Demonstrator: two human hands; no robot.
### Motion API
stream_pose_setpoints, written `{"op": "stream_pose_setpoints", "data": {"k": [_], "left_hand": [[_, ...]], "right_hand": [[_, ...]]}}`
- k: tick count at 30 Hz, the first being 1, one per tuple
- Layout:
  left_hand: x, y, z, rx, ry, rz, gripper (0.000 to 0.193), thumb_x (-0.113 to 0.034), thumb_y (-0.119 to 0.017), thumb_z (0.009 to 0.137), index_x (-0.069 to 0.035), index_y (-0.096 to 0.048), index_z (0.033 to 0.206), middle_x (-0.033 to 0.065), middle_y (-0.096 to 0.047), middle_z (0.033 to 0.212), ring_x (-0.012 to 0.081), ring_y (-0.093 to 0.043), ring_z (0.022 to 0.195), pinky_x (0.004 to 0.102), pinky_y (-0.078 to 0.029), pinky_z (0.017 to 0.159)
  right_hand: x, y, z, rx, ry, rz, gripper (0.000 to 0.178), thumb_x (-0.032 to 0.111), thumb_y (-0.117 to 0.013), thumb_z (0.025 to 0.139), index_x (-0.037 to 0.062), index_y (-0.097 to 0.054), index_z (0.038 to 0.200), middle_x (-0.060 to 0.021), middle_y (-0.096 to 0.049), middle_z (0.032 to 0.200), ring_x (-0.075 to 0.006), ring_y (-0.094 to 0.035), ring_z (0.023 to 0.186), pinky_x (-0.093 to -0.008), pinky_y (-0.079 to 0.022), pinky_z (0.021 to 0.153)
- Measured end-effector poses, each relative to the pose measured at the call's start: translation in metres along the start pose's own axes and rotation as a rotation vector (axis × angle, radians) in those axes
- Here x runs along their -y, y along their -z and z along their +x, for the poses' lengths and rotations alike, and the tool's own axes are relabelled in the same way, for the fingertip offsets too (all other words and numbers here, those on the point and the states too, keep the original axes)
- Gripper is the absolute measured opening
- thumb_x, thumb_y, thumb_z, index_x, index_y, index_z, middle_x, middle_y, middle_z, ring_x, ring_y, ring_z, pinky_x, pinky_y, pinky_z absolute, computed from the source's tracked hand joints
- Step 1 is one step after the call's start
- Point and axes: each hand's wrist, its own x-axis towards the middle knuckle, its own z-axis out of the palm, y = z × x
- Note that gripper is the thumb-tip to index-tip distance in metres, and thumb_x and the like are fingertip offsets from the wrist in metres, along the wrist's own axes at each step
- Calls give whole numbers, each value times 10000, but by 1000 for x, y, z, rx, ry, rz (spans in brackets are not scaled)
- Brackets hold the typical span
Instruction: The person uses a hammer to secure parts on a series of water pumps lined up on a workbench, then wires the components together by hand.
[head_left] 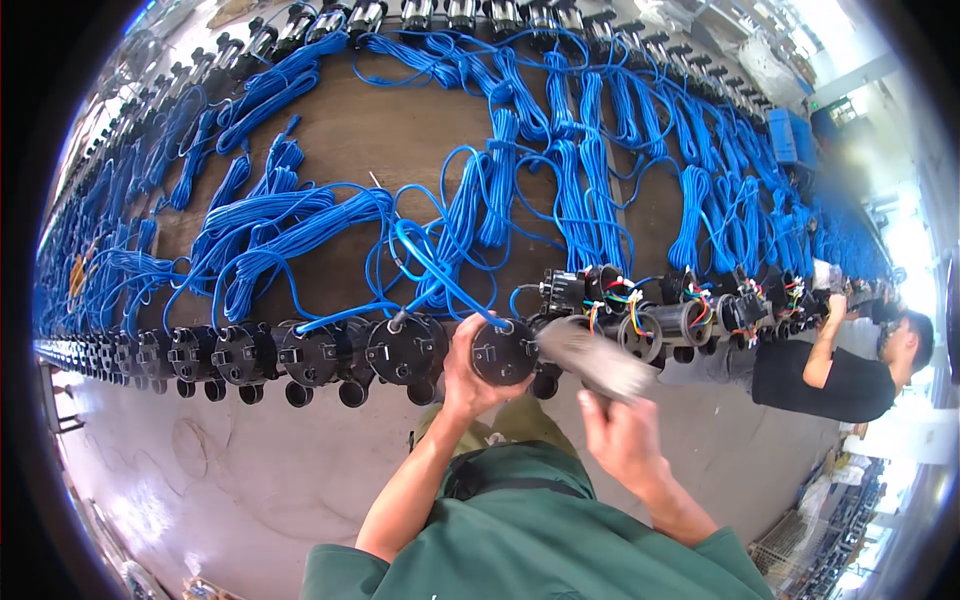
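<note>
My left hand (466, 372) is closed around a black round-capped cylinder (505, 352) at the table's near edge, its thumb and fingers along the sides of the cap. A blue cable (445, 268) loops away from the top of that cap. In my right hand (626, 440) is a greyish-brown, block-like tool (598, 362), smeared by motion. Its far end lies close to the right side of the cap; whether it touches, I cannot tell. Another capped cylinder (402, 350) stands just left of my left hand.
Capped cylinders (237, 353) line the near edge leftward. To the right, uncapped cylinders (640, 333) show coloured wires. Coiled blue cables (585, 200) cover much of the brown tabletop (400, 130). A person in a black shirt (825, 380) works at the right, one hand raised.
</note>
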Motion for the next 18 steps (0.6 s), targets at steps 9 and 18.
{"op": "stream_pose_setpoints", "data": {"k": [9, 18], "left_hand": [[7, 4, 0, -6, -57, -20, 1020, -269, -986, 509, -53, -544, 1402, 166, -611, 1357, 372, -599, 1269, 476, -467, 1100], [4, 8, 6, -3, -8, 4, 1011, -308, -986, 504, -52, -557, 1382, 170, -624, 1341, 373, -611, 1242, 481, -460, 1088]], "right_hand": [[59, 20, 22, -27, 263, 166, 263, 153, -719, 976, -17, -695, 1175, -189, -728, 836, -417, -714, 712, -405, -564, 633], [34, -1, 31, 210, -68, 133, 370, 278, -693, 1012, -49, -630, 1172, -280, -702, 806, -418, -739, 760, -492, -549, 654]]}}
